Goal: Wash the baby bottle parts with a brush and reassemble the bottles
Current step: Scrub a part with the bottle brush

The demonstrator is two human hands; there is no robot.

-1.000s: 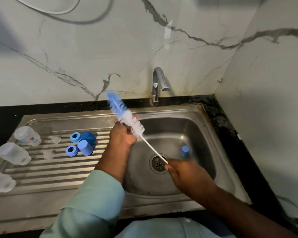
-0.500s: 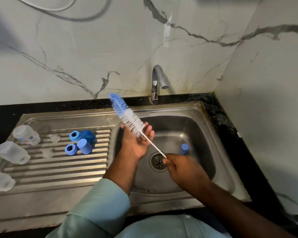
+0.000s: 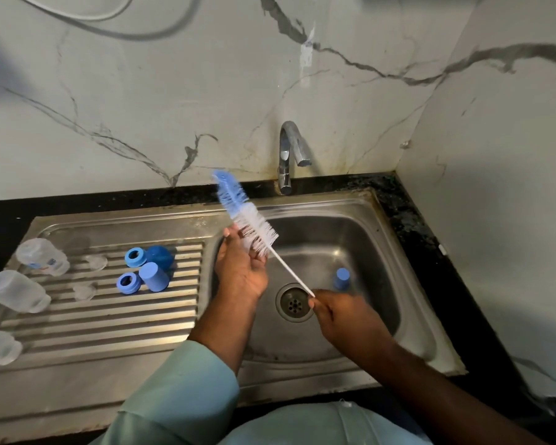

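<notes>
A bottle brush [image 3: 256, 231] with a blue tip and white bristles slants over the sink [image 3: 360, 229]. My right hand [image 3: 344, 316] pinches the end of its thin white handle above the drain [image 3: 294, 301]. My left hand [image 3: 241, 271] is held palm up with its fingers straight, and the white bristles lie against them. Something pale sits between bristles and fingers; I cannot tell what. A blue cap [image 3: 342, 279] stands in the basin. On the drainboard [image 3: 103, 322] lie two blue rings [image 3: 135, 255], a blue cap [image 3: 153, 277], a blue dome [image 3: 159, 255], two clear teats [image 3: 95, 261] and three clear bottles [image 3: 15, 292].
A chrome tap [image 3: 289, 155] stands behind the basin, with no water running. Marble walls close in the back and the right side. A black counter [image 3: 408, 220] borders the sink.
My left hand, earlier wrapped round the white bristles, has opened flat under them. The brush stays slanted, and my right hand keeps its hold on the handle.
</notes>
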